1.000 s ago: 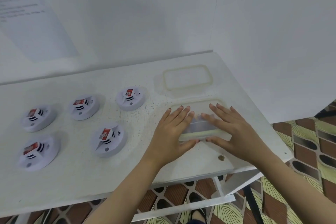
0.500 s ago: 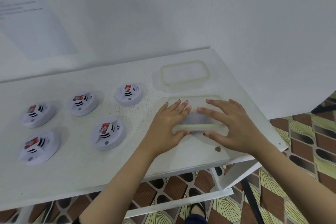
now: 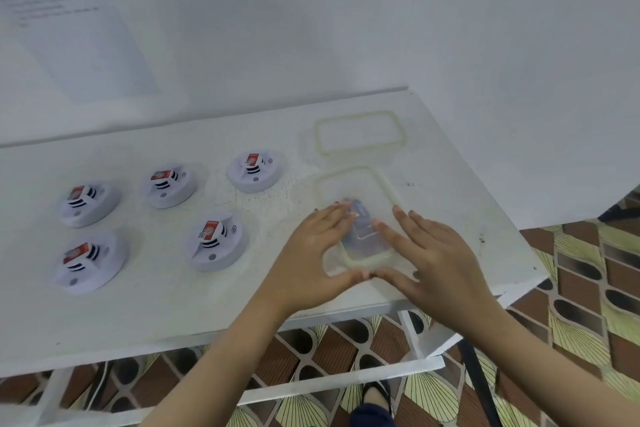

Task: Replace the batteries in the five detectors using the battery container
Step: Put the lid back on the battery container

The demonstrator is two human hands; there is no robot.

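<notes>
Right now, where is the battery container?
Head view: the battery container sits at the right end of the white table, under the fingers of the left hand and right hand, just in front of a second clear rimmed piece.

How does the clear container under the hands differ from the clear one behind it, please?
The near container has the left hand and right hand on it; the far container lies untouched. The near container's long side runs away from the person; the far container's runs across the table. Both are clear rectangles with pale yellowish rims.
</notes>
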